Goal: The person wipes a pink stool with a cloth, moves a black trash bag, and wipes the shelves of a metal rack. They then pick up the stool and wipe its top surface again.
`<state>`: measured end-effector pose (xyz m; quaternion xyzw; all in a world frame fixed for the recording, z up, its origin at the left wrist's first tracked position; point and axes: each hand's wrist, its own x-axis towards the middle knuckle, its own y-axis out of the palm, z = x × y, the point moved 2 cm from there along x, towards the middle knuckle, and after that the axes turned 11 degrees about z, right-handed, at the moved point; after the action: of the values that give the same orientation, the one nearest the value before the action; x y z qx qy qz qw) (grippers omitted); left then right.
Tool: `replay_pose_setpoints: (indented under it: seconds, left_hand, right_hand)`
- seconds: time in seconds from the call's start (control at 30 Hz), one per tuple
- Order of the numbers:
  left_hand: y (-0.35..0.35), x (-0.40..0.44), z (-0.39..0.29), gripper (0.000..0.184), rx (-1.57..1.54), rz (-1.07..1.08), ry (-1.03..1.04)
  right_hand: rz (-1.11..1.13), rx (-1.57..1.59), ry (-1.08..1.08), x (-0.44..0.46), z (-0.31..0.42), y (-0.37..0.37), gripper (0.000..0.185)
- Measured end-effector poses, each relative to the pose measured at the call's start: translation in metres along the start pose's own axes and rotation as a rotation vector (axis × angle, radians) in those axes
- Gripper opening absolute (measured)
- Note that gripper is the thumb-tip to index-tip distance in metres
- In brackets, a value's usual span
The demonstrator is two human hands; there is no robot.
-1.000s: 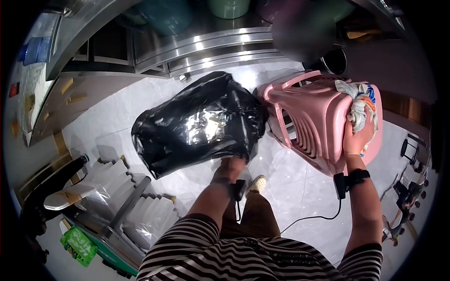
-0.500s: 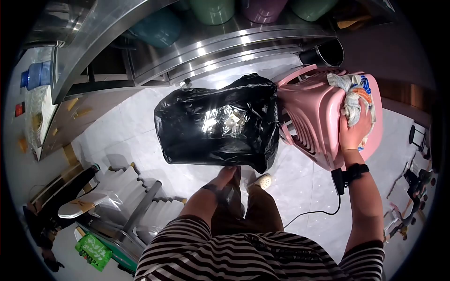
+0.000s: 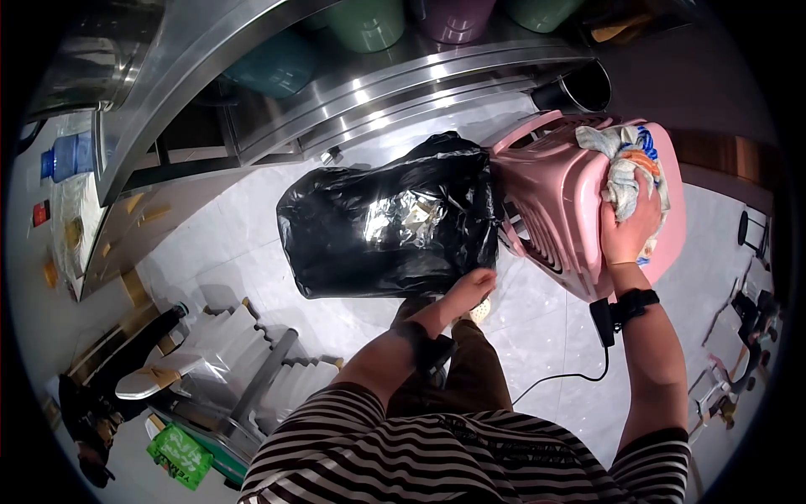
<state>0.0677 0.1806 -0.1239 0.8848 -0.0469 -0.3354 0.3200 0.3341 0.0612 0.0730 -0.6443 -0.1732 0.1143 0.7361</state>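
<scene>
A black plastic bag (image 3: 353,231) is drawn over the left part of a stack of pink plastic chairs or stools lying on its side. At the bag's lower right corner is my left hand (image 3: 473,290), its fingers closed on the bag's edge. The pink plastic stack (image 3: 558,202) sticks out of the bag on the right. Against its right end my right hand (image 3: 634,227) presses a crumpled white, blue and orange cloth (image 3: 623,181), the fingers bent around it.
Metal shelving (image 3: 395,80) with green and purple pots stands ahead. A black bin (image 3: 586,86) lies behind the pink stack. White stacked items (image 3: 222,344) and a green packet (image 3: 180,456) are at the lower left. A cable hangs from my right wrist.
The bag has swung right and lies straighter against the pink stack. My left hand has moved right along its near edge. My right hand stays on the cloth.
</scene>
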Motion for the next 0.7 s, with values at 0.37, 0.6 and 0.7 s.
replay_pose_setpoints:
  seconds: [0.37, 0.6, 0.7]
  left_hand:
    - [0.115, 0.058, -0.206, 0.048, 0.524, -0.363, 0.849]
    - [0.142, 0.088, -0.211, 0.030, 0.510, -0.483, 0.752]
    - [0.138, 0.090, -0.207, 0.032, 0.882, -0.630, 0.790]
  right_hand:
    - [0.009, 0.045, 0.010, -0.002, -0.002, -0.002, 0.072]
    - [0.112, 0.147, 0.067, -0.003, -0.001, -0.009, 0.079]
    - [0.198, 0.169, 0.126, -0.003, -0.001, -0.011, 0.075]
